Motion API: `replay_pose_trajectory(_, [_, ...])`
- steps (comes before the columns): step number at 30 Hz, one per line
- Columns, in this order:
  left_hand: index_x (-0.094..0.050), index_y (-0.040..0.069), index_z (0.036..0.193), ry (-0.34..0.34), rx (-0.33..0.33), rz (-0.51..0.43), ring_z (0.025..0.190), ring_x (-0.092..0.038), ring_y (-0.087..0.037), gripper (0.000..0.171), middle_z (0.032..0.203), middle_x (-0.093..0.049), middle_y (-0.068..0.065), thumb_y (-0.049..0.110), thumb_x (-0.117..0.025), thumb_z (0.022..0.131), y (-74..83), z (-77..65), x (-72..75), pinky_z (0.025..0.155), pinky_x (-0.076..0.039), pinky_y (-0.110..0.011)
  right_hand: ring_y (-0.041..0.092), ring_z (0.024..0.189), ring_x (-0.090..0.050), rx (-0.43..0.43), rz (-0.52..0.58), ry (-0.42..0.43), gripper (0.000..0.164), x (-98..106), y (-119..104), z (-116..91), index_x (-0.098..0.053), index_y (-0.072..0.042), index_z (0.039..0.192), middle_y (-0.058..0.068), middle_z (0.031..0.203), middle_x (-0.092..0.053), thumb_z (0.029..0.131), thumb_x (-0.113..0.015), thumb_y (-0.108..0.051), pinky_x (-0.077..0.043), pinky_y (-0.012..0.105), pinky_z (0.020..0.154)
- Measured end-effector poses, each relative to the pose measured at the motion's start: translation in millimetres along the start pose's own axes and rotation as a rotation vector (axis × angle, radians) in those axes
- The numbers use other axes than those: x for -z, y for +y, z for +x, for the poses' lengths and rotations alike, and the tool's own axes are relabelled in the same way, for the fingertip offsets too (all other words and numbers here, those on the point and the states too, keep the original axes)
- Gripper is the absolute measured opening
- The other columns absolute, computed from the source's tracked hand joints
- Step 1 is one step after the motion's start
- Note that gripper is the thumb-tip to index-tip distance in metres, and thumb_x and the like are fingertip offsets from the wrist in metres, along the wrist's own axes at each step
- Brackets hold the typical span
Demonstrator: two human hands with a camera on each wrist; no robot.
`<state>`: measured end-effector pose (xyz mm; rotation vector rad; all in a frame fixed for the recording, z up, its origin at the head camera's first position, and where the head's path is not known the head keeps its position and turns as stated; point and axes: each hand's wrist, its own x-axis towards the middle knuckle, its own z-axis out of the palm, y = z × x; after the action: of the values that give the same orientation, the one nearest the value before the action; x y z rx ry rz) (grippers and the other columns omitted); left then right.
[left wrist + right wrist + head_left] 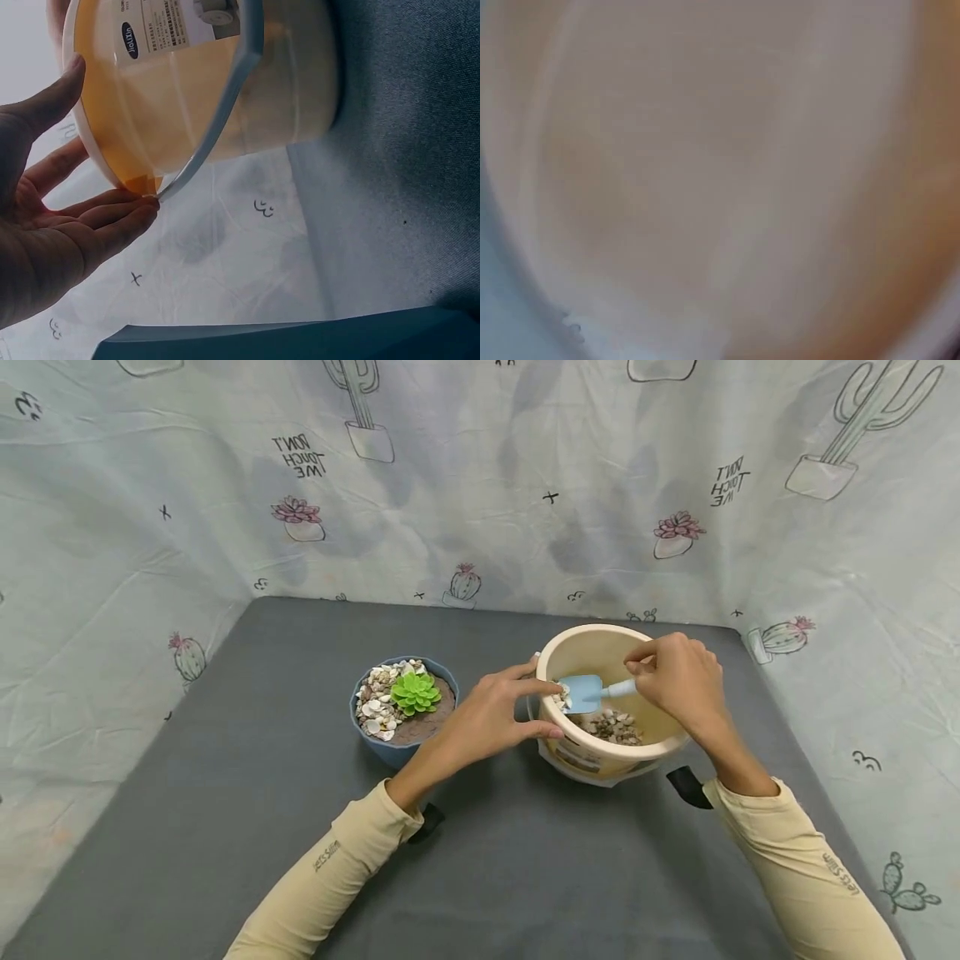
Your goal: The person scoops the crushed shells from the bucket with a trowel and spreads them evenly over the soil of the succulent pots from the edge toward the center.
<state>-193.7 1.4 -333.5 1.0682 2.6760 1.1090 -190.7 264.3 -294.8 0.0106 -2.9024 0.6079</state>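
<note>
A cream bucket holds a small heap of shells and pebbles at its bottom. My right hand pinches the white handle of a small blue shovel above the bucket's opening. Whitish shells lie at the blade's tip. On the left side of the rim, my left hand grips the bucket, its index finger over the rim beside these shells and its thumb outside. In the left wrist view, other fingertips touch the joint of the bucket's grey handle. The right wrist view shows the blurred bucket wall.
Left of the bucket stands a blue pot with brown soil, a green succulent and whitish shells covering its left part. A dark grey cloth covers the table. Cactus-printed fabric hangs behind and at both sides.
</note>
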Motion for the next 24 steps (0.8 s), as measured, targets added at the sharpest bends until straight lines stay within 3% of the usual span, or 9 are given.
replay_pose_trajectory(5, [-0.069, 0.02, 0.14, 0.013, 0.007, 0.001, 0.148, -0.05, -0.039, 0.058, 0.164, -0.044, -0.019, 0.038, -0.085, 0.087, -2.4, -1.8, 2.2, 0.116, -0.049, -0.054, 0.032, 0.081, -0.072, -0.047, 0.072, 0.005, 0.018, 12.5, 3.5, -7.4, -0.084, -0.007, 0.105, 0.022, 0.097, -0.08, 0.097, -0.071, -0.018, -0.043, 0.035, 0.062])
replay_pose_trajectory(11, [-0.059, 0.02, 0.151, -0.04, -0.026, 0.029, 0.148, -0.049, -0.041, 0.068, 0.169, -0.035, -0.021, 0.037, -0.083, 0.089, -7.4, -5.5, 1.8, 0.115, -0.049, -0.055, -0.009, 0.073, -0.057, -0.089, 0.149, 0.046, 0.022, 31.2, 19.7, -24.0, -0.083, -0.004, 0.109, 0.023, 0.106, -0.079, 0.099, -0.07, -0.02, -0.044, 0.018, 0.058])
replay_pose_trajectory(14, [-0.054, 0.019, 0.155, -0.051, -0.052, 0.026, 0.148, -0.049, -0.042, 0.073, 0.17, -0.032, -0.022, 0.034, -0.083, 0.089, -10.1, -5.0, 2.7, 0.116, -0.049, -0.055, -0.018, 0.075, -0.05, -0.114, 0.159, 0.073, 0.025, 38.9, 27.3, -30.7, -0.082, -0.005, 0.11, 0.02, 0.106, -0.08, 0.1, -0.07, -0.023, -0.043, 0.016, 0.059])
replay_pose_trajectory(17, [-0.051, 0.018, 0.157, -0.053, -0.055, 0.01, 0.15, -0.048, -0.04, 0.074, 0.17, -0.032, -0.021, 0.034, -0.081, 0.091, -11.8, -5.2, 3.9, 0.117, -0.048, -0.055, -0.019, 0.079, -0.048, -0.144, 0.16, 0.087, 0.026, 44.2, 33.3, -35.8, -0.082, -0.007, 0.111, -0.015, 0.086, -0.08, 0.101, -0.07, -0.027, -0.042, 0.017, 0.061])
replay_pose_trajectory(20, [-0.051, 0.019, 0.157, -0.035, -0.043, 0.0, 0.151, -0.046, -0.038, 0.074, 0.17, -0.033, -0.019, 0.035, -0.081, 0.092, -11.9, -9.8, 5.7, 0.117, -0.048, -0.054, -0.019, 0.084, -0.048, -0.162, 0.186, 0.101, 0.028, 47.7, 35.7, -40.5, -0.082, -0.005, 0.111, -0.047, 0.07, -0.057, 0.101, -0.07, -0.027, -0.041, 0.016, 0.063])
replay_pose_trajectory(21, [-0.05, 0.019, 0.158, -0.024, -0.035, 0.004, 0.151, -0.046, -0.038, 0.074, 0.17, -0.034, -0.017, 0.036, -0.08, 0.092, -12.0, -12.6, 7.1, 0.117, -0.048, -0.053, -0.019, 0.086, -0.047, -0.164, 0.196, 0.107, 0.028, 48.8, 35.5, -42.1, -0.082, -0.004, 0.112, -0.053, 0.068, -0.049, 0.101, -0.07, -0.027, -0.041, 0.015, 0.064])
replay_pose_trajectory(24, [-0.049, 0.021, 0.159, 0.027, -0.013, 0.027, 0.151, -0.047, -0.035, 0.075, 0.17, -0.035, -0.014, 0.038, -0.08, 0.092, -13.5, -24.1, 15.0, 0.115, -0.05, -0.053, -0.018, 0.09, -0.047, -0.167, 0.229, 0.126, 0.029, 53.2, 31.2, -46.1, -0.08, -0.001, 0.113, -0.053, 0.068, -0.049, 0.1, -0.07, -0.025, -0.04, 0.014, 0.067])
